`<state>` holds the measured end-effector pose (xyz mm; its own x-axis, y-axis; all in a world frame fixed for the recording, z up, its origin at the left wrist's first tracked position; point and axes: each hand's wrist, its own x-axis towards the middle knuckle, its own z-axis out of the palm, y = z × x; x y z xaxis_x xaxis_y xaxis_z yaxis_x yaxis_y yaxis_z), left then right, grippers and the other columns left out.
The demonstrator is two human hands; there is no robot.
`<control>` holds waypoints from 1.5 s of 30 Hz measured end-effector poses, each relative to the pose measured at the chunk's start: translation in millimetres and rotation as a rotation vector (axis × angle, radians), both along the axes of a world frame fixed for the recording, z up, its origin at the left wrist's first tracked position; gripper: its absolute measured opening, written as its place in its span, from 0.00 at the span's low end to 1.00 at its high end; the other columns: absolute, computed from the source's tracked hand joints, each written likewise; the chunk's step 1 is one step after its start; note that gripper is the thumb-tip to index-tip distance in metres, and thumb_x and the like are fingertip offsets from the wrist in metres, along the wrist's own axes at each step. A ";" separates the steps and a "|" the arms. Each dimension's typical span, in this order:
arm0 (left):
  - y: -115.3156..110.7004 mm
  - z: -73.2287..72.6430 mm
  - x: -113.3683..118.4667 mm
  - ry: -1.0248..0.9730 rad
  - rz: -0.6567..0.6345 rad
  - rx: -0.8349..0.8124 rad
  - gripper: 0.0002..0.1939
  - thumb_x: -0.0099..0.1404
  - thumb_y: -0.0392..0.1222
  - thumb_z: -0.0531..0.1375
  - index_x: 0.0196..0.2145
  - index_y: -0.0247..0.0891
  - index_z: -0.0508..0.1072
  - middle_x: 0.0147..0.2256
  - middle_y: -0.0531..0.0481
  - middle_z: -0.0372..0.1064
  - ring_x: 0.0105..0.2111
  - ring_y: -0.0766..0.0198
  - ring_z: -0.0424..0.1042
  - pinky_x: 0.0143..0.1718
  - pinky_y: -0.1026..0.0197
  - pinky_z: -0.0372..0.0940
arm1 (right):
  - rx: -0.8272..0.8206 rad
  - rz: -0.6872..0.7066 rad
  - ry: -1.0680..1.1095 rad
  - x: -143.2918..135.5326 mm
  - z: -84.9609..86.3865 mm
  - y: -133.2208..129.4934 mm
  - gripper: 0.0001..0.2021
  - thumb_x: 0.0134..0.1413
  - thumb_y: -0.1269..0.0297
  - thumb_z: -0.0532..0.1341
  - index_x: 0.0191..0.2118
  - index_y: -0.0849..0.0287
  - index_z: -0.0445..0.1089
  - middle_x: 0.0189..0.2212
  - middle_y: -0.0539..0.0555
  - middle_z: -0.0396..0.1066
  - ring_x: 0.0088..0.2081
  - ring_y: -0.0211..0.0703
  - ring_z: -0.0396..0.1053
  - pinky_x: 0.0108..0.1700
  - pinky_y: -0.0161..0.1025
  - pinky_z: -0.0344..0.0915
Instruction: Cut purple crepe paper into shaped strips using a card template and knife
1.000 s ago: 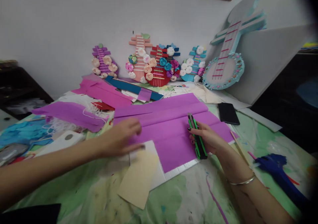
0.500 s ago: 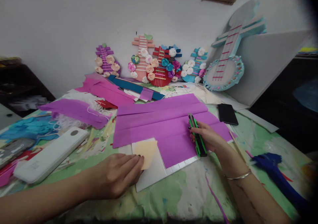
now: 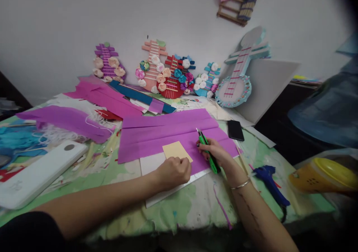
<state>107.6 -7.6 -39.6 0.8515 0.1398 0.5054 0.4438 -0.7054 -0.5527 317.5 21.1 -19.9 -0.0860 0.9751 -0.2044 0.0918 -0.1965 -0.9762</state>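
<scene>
My left hand is closed, with its fingers curled over the lower edge of a cream paper square. That square overlaps the big purple crepe paper sheet and a corner of the white board. Part of the board is hidden under my left forearm. In my right hand is a green utility knife, tilted over the purple sheet, its blade tip showing at the upper end. The sheet has fold lines running across it.
A blue glue gun and a yellow-lidded tub are at the right. A black phone-like slab lies beyond my right hand. On the left sits a long white case. Decorated paper guitars lean along the wall.
My left hand has moved right and carried the cream square onto the purple sheet. The knife's blade now shows at its tip. The view has swung right, bringing in the yellow-lidded tub.
</scene>
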 end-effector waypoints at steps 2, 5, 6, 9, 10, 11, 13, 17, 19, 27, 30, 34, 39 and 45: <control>-3.0 -7.5 1.1 -0.005 -0.014 -0.009 0.12 0.61 0.26 0.52 0.22 0.34 0.64 0.19 0.50 0.58 0.15 0.65 0.61 0.13 0.64 0.52 | 0.001 0.057 -0.117 -6.3 -0.6 -1.7 0.10 0.40 0.64 0.65 0.31 0.61 0.67 0.18 0.46 0.68 0.13 0.29 0.53 0.14 0.30 0.49; -6.1 -15.6 2.3 0.002 -0.034 -0.009 0.10 0.60 0.25 0.51 0.25 0.32 0.67 0.20 0.48 0.61 0.14 0.65 0.61 0.12 0.64 0.52 | 0.006 0.104 -0.232 -20.1 -3.4 -5.2 0.12 0.40 0.65 0.66 0.33 0.61 0.68 0.14 0.43 0.64 0.12 0.30 0.54 0.14 0.31 0.49; -6.4 -17.5 3.1 0.004 -0.035 -0.007 0.10 0.60 0.26 0.51 0.27 0.31 0.69 0.21 0.47 0.62 0.15 0.65 0.61 0.12 0.64 0.52 | 0.010 0.111 -0.234 -25.1 -4.6 -6.5 0.13 0.39 0.66 0.67 0.34 0.60 0.67 0.13 0.42 0.62 0.12 0.31 0.55 0.14 0.31 0.50; -7.0 -19.8 6.0 0.006 -0.034 -0.011 0.11 0.62 0.27 0.50 0.31 0.27 0.71 0.23 0.43 0.65 0.16 0.64 0.63 0.12 0.63 0.54 | 0.014 0.121 -0.177 -37.0 -8.3 -9.3 0.16 0.35 0.69 0.67 0.34 0.59 0.66 0.16 0.40 0.60 0.14 0.30 0.55 0.15 0.31 0.50; -8.1 -19.1 6.4 0.004 -0.036 -0.015 0.11 0.62 0.27 0.50 0.32 0.27 0.72 0.23 0.44 0.65 0.16 0.63 0.63 0.12 0.62 0.54 | 0.013 0.115 -0.162 -39.1 -9.4 -9.7 0.16 0.34 0.70 0.67 0.34 0.59 0.66 0.17 0.40 0.60 0.14 0.29 0.55 0.16 0.31 0.50; -9.8 -17.7 6.1 -0.002 -0.037 -0.024 0.10 0.62 0.28 0.50 0.32 0.28 0.71 0.22 0.45 0.64 0.17 0.62 0.63 0.12 0.62 0.54 | 0.013 0.106 -0.159 -40.1 -10.4 -9.7 0.17 0.33 0.70 0.67 0.34 0.59 0.65 0.18 0.40 0.60 0.14 0.29 0.54 0.16 0.31 0.51; -15.3 -13.4 2.9 -0.007 -0.046 -0.067 0.09 0.63 0.29 0.51 0.31 0.30 0.71 0.22 0.46 0.63 0.17 0.61 0.63 0.13 0.61 0.54 | 0.016 0.089 -0.187 -39.1 -12.0 -8.9 0.18 0.33 0.70 0.67 0.35 0.60 0.65 0.20 0.40 0.60 0.15 0.29 0.54 0.17 0.32 0.51; -29.3 -7.3 -12.1 0.034 -0.098 -0.183 0.08 0.64 0.31 0.52 0.30 0.32 0.70 0.27 0.42 0.67 0.23 0.60 0.65 0.19 0.58 0.56 | 0.064 0.084 -0.295 -32.6 -14.0 -6.3 0.19 0.34 0.69 0.69 0.37 0.60 0.66 0.22 0.42 0.63 0.17 0.30 0.56 0.18 0.32 0.54; -34.0 -8.7 -19.2 0.041 -0.130 -0.206 0.07 0.64 0.30 0.53 0.31 0.31 0.70 0.28 0.40 0.68 0.25 0.59 0.65 0.22 0.58 0.57 | 0.079 0.098 -0.304 -30.6 -13.7 -6.0 0.19 0.35 0.68 0.69 0.37 0.60 0.66 0.23 0.42 0.62 0.17 0.30 0.55 0.18 0.32 0.53; -26.7 -11.8 -28.3 -0.129 0.001 -0.298 0.12 0.63 0.36 0.54 0.21 0.35 0.67 0.19 0.46 0.63 0.21 0.57 0.64 0.23 0.56 0.57 | 0.070 0.137 -0.309 -19.0 -4.4 -7.4 0.17 0.40 0.65 0.68 0.38 0.60 0.67 0.21 0.42 0.62 0.16 0.30 0.56 0.17 0.31 0.52; -4.8 -7.8 -38.4 -0.095 0.170 -0.433 0.09 0.58 0.28 0.54 0.23 0.32 0.69 0.21 0.42 0.67 0.23 0.56 0.67 0.24 0.56 0.59 | 0.028 0.174 -0.365 -14.4 -1.0 -8.3 0.13 0.41 0.65 0.67 0.35 0.61 0.67 0.15 0.42 0.61 0.15 0.32 0.58 0.18 0.31 0.53; 29.3 -7.1 -56.9 -0.179 0.216 -0.627 0.10 0.60 0.26 0.51 0.30 0.30 0.71 0.27 0.41 0.70 0.27 0.58 0.69 0.28 0.58 0.62 | -0.041 0.196 -0.369 -14.5 0.0 -9.4 0.11 0.41 0.66 0.67 0.33 0.61 0.67 0.13 0.43 0.63 0.15 0.34 0.60 0.18 0.32 0.54; 47.4 -6.8 -69.7 -0.323 0.224 -0.721 0.09 0.63 0.31 0.51 0.37 0.33 0.71 0.31 0.46 0.73 0.29 0.63 0.70 0.31 0.61 0.64 | -0.052 0.184 -0.336 -17.3 -2.0 -9.2 0.14 0.40 0.66 0.67 0.35 0.61 0.67 0.14 0.43 0.63 0.15 0.34 0.61 0.18 0.32 0.55; 52.7 -10.6 -69.1 -0.315 0.034 -0.797 0.12 0.62 0.40 0.59 0.41 0.35 0.75 0.45 0.41 0.74 0.48 0.53 0.70 0.50 0.51 0.65 | -0.074 0.147 -0.291 -12.8 5.6 -11.6 0.17 0.37 0.65 0.70 0.36 0.63 0.68 0.17 0.44 0.65 0.17 0.33 0.61 0.19 0.32 0.56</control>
<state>38.6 45.1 -50.3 0.6766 0.5768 0.4577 0.5212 -0.8143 0.2555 304.6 9.5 -14.3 -0.1522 0.9382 -0.3108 0.3969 -0.2300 -0.8886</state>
